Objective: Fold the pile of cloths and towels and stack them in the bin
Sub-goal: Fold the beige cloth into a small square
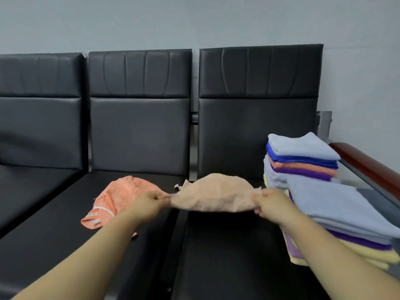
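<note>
Both bare hands hold a pale peach cloth (214,195) stretched between them, lifted off the black bench (138,135) and hanging over the gap between the middle seat and the right one of its 3 seats. The left hand (149,204) pinches the cloth's left end between thumb and curled fingers, and the right hand (272,202) pinches the right end in the same way. The cloth's upper edge bulges up in a rounded hump, while its lower edge sags a little between the 2 grips. An orange towel (116,200) lies crumpled on the middle seat, just behind and left of the left hand, its near part hidden by the forearm; a white band crosses its near corner. On the right seat stand 2 piles of folded cloths, close together. The rear stack (303,152) is topped by a light blue cloth, with royal blue, orange and purple layers under it. The front stack (342,213) is topped by a larger light blue towel over purple, lilac and pale yellow layers. The right hand is in front of these piles; whether it touches them cannot be told. A reddish-brown armrest (368,167) closes the bench's right end, and a grey wall (194,20) rises behind.
</note>
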